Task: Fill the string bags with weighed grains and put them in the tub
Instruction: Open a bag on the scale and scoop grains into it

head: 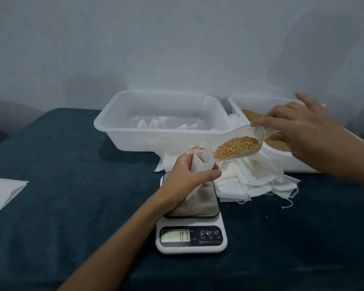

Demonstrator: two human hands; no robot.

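Observation:
My left hand (188, 175) grips a small white string bag (200, 164) upright over the steel plate of a white kitchen scale (191, 227); the bag's mouth is held open and its lower end reaches the plate. The display reads 0.7. My right hand (298, 131) holds a clear plastic scoop (240, 144) by its handle, loaded with golden grains (235, 147), its lip just right of the bag's mouth. A translucent tub (118, 124) behind the scale holds a few white bags (153, 123). A second tub (235, 101) at the right holds the grain supply.
A loose heap of empty white bags (256, 179) with strings lies between the scale and the grain tub. A white sheet (2, 194) sits at the left edge of the dark blue tablecloth (72, 185). A grey wall stands behind the tubs.

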